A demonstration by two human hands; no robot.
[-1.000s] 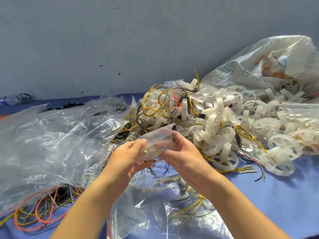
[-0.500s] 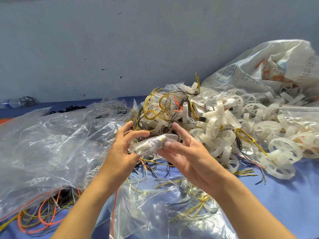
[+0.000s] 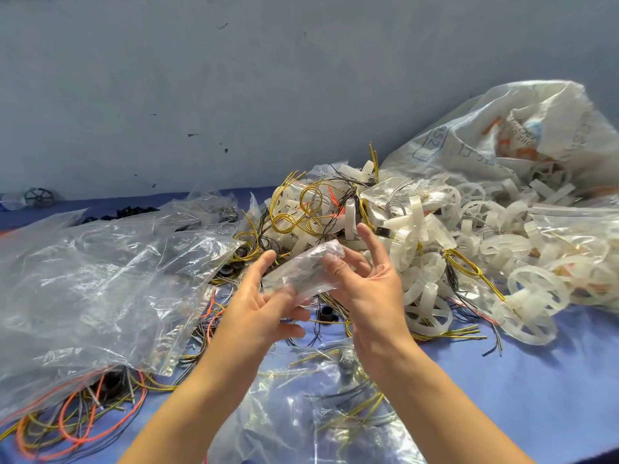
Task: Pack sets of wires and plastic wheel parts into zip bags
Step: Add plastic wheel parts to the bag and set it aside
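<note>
A blue desk (image 3: 542,396) runs up to a grey-blue wall (image 3: 268,78) flecked with small dark marks. Both forearms reach forward from the bottom edge, and the hands meet above the middle of the desk.

The left hand (image 3: 264,306) is turned palm inward with its thumb straight up. Its fingers curl under the lower end of a small zip bag (image 3: 301,272) and hold it from below. The right hand (image 3: 365,286) faces it with its fingers spread and loosely bent and its index finger pointing up. Only its thumb presses on the bag's upper end. The bag lies slanted between the two hands, crumpled and motion-blurred, so what it contains cannot be made out.

Just beyond the fingertips lies a tangle of yellow wires (image 3: 301,212) mixed with black ones. To the right of the right hand spreads a heap of white plastic wheels (image 3: 529,286), and farther right behind it slumps a large printed sack (image 3: 502,135). Left of the left hand lie large clear bags (image 3: 100,279), with orange and yellow wire loops (image 3: 83,426) showing under their near edge. Beneath the wrists lie more clear bags of wires (image 3: 318,413).
</note>
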